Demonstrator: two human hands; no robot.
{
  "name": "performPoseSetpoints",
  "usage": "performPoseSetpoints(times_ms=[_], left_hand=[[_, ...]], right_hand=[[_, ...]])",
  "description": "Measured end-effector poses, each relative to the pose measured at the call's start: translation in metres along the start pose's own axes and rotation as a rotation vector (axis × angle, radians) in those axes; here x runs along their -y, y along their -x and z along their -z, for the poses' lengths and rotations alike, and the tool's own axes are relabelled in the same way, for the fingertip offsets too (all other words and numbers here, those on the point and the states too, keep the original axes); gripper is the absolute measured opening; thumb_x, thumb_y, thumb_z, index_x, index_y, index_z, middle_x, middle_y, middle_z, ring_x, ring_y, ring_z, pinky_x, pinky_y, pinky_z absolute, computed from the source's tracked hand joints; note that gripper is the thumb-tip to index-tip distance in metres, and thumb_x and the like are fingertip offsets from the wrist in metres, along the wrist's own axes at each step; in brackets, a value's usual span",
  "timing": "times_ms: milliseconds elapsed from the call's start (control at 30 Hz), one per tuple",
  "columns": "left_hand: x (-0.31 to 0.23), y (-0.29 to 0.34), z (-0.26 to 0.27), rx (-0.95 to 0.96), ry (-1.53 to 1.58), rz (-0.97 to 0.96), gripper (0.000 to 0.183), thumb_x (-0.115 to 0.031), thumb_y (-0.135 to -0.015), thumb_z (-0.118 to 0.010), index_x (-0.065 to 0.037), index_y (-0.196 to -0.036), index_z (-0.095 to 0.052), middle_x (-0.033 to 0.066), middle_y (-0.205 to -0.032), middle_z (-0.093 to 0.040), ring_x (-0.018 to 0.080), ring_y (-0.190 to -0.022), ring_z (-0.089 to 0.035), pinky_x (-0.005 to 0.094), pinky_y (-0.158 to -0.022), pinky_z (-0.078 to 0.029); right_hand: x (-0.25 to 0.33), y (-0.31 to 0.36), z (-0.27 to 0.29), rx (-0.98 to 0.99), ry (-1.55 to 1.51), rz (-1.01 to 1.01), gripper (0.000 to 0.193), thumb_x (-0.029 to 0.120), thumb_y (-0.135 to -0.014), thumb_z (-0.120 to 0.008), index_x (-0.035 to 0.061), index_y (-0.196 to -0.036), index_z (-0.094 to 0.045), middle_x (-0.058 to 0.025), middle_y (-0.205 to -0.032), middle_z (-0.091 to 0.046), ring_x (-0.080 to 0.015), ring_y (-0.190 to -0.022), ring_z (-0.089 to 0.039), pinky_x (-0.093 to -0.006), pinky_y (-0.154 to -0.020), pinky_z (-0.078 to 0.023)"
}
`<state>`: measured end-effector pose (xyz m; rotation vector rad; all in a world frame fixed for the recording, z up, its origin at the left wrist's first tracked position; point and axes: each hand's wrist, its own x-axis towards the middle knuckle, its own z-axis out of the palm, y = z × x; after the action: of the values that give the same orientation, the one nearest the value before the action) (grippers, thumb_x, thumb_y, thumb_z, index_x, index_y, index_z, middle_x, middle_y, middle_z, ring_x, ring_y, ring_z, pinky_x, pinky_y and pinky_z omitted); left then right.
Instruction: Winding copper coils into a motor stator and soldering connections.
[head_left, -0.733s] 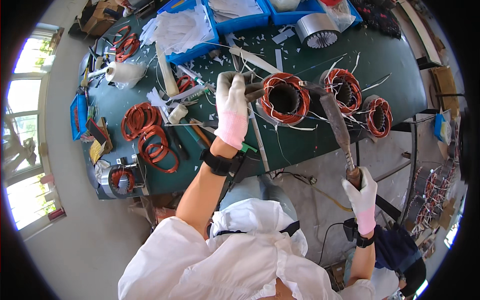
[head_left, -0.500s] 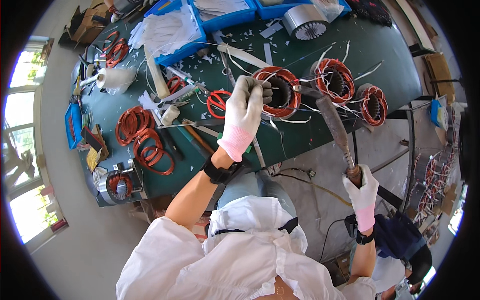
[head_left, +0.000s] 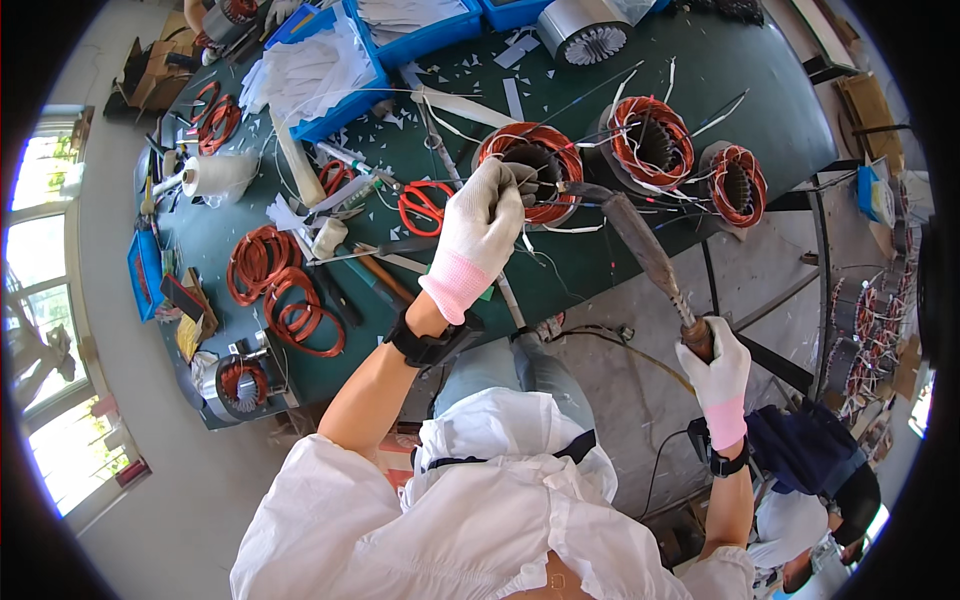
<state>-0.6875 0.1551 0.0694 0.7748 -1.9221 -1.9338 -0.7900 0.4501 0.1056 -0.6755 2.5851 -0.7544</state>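
Note:
My left hand (head_left: 483, 215), in a white glove with a pink cuff, is closed in a pinch at the near-left rim of a stator (head_left: 575, 158) wound with red-brown copper wire. A thin wire shows at its fingertips, though its full course is hidden. My right hand (head_left: 715, 362), gloved alike, grips the wooden handle of a large soldering iron (head_left: 640, 236). The iron slants up and left, its tip just right of my left fingertips, over the stator's opening. To the right stand a second wound stator (head_left: 680, 165) and a smaller third stator (head_left: 762, 190), with sleeved leads sticking out.
Red-handled scissors (head_left: 424, 207), copper coils (head_left: 262, 262) and a white thread spool (head_left: 218, 176) lie on the green table (head_left: 400, 290). Blue bins (head_left: 352, 118) of white paper strips stand at the far side. A co-worker (head_left: 800, 520) is at lower right; another person's hands show at far left.
The soldering iron's tip has come left, closer to my left fingertips. My view has shifted slightly, so the table things sit a little differently in it.

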Motion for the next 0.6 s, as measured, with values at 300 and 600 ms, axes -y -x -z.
performPoseSetpoints(times_ms=[300,600], left_hand=[[-0.002,-0.001,0.002,0.036,-0.085,-0.004,0.019,-0.001,-0.089,-0.038,0.005,-0.101,-0.052,0.0136,-0.112,-0.060,0.0162,-0.101,-0.060,0.0261,-0.086,-0.045],[-0.006,0.000,0.004,0.104,-0.227,-0.069,0.006,0.003,-0.082,-0.042,0.003,-0.079,-0.046,0.0134,-0.112,-0.057,0.0131,-0.090,-0.056,0.0245,-0.073,-0.044]], right_hand=[[0.001,-0.003,-0.002,0.008,0.006,0.013,0.027,0.011,-0.068,-0.073,0.0060,-0.091,-0.061,-0.0138,-0.075,-0.062,-0.0318,-0.069,-0.062,-0.0338,-0.064,-0.049],[0.000,-0.002,0.000,-0.001,0.017,0.015,0.026,0.012,-0.068,-0.073,0.0063,-0.091,-0.061,-0.0134,-0.075,-0.062,-0.0315,-0.069,-0.062,-0.0339,-0.064,-0.048]])
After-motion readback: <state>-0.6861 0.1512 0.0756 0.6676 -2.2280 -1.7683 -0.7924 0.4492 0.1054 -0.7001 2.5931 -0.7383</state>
